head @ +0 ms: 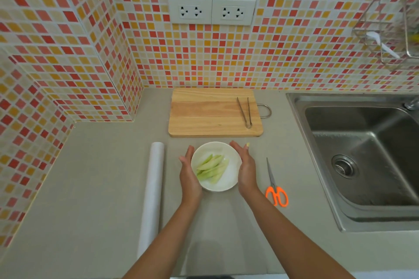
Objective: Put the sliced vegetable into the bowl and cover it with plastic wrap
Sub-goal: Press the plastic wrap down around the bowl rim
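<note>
So the veggie slices are already in the bowl, which sits right between my left hand and right hand, both flat-fingered against its sides. Wrap roll lies lengthwise just outside my left hand, so that one's nearer.

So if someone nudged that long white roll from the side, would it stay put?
Probably not. The plastic wrap roll is a plain cylinder lying flat on the smooth counter, with nothing beside it, so it would likely roll. It looks slim, so probably light. Pushed endwise, it should slide instead.
</note>
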Tool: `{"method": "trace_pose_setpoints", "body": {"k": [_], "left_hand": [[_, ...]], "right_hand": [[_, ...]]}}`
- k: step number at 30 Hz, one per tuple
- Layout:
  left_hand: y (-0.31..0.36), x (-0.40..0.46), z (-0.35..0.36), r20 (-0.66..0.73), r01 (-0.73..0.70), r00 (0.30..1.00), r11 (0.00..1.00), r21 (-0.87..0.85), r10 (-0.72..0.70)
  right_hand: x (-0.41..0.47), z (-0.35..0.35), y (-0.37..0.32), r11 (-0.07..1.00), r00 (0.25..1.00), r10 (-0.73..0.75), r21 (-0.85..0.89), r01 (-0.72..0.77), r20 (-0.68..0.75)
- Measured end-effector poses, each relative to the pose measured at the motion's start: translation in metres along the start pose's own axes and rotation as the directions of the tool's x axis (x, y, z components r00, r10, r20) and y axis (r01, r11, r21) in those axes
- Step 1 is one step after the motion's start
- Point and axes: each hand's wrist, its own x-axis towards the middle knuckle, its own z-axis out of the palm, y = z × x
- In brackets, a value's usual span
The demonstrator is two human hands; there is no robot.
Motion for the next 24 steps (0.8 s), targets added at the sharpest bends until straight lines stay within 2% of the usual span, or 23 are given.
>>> {"method": "trace_pose_setpoints", "body": {"k": [7, 12, 24], "left_hand": [[0.01, 0.017, 0.007, 0.011, 0.044, 0.999, 0.999, 0.029, -0.044], [0.022, 0.029, 0.017, 0.07, 0.009, 0.997, 0.997, 0.082, -0.015], [0.017, 0.029, 0.013, 0.089, -0.035, 0.996, 0.992, 0.124, 0.024]], "right_hand": [[0.007, 0.008, -0.008, 1.0, 0.999, -0.001, 0.028, 0.002, -0.034], [0.018, 0.012, -0.015, 1.0, 0.996, -0.013, 0.01, 0.014, -0.085], [0.01, 0.014, -0.007, 0.999, 0.992, -0.019, 0.023, 0.022, -0.122]]}}
